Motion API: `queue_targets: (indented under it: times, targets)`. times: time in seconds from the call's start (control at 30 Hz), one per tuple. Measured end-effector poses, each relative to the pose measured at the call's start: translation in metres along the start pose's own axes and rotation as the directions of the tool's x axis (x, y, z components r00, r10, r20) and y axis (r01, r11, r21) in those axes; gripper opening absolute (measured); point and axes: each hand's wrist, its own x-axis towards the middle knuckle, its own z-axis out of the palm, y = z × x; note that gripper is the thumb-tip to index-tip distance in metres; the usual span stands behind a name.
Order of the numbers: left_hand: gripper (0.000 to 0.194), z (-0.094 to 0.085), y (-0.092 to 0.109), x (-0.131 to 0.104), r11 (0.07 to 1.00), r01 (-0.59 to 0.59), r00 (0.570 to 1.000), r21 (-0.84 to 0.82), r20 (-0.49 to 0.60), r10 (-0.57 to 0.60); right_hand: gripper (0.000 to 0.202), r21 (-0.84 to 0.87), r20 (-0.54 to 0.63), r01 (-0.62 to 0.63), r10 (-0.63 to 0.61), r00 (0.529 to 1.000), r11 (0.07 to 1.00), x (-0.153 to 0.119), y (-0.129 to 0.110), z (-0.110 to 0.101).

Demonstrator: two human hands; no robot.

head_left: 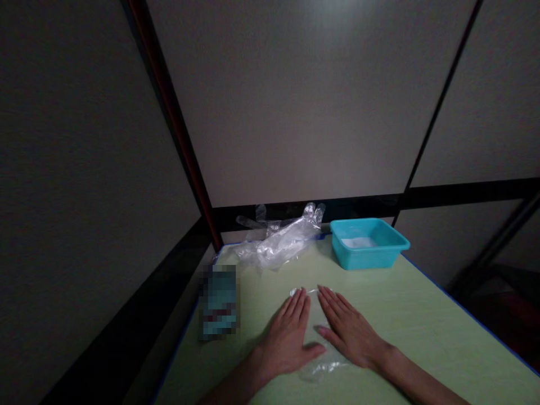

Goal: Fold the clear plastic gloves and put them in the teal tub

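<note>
A clear, thin plastic glove or sheet [323, 368] lies flat on the pale green table, partly covered by both hands, so its exact shape is hidden. My left hand [291, 334] rests palm down on its left side, fingers stretched out and thumb pointing right. On the right side my right hand [348, 329] also lies flat, fingers extended forward and thumb apart. Behind them, at the table's back edge, sits a loose pile of clear disposable plastic gloves [282, 242], some fingers sticking up against the wall.
A turquoise plastic basin [369, 259] with something white inside stands at the back right. At the left edge lies a blurred-out teal item [219, 304]. The table [426, 337] has a blue edge and meets walls at the back and left.
</note>
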Motion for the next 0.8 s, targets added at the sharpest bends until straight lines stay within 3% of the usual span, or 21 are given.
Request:
queue_targets:
  times: [0.5,0.67,0.8]
  targets:
    - [0.085,0.0021,-0.006,-0.0005,0.998,-0.002,1.0,0.062,0.027,0.0,0.071,0.01,0.052,-0.033,0.033,0.998,0.999,-0.0025,0.0059,-0.0055]
    - [0.09,-0.0011,-0.0043,0.0023,0.999,0.036,0.997,-0.001,0.063,-0.036,0.072,0.008,0.082,-0.031,0.031,0.996,0.999,-0.0042,0.0077,-0.0068]
    - [0.097,-0.006,-0.0046,0.0036,0.983,0.105,0.992,-0.151,0.078,-0.094,0.071,0.045,0.086,-0.047,0.043,0.995,0.998,-0.004,0.0091,-0.0051]
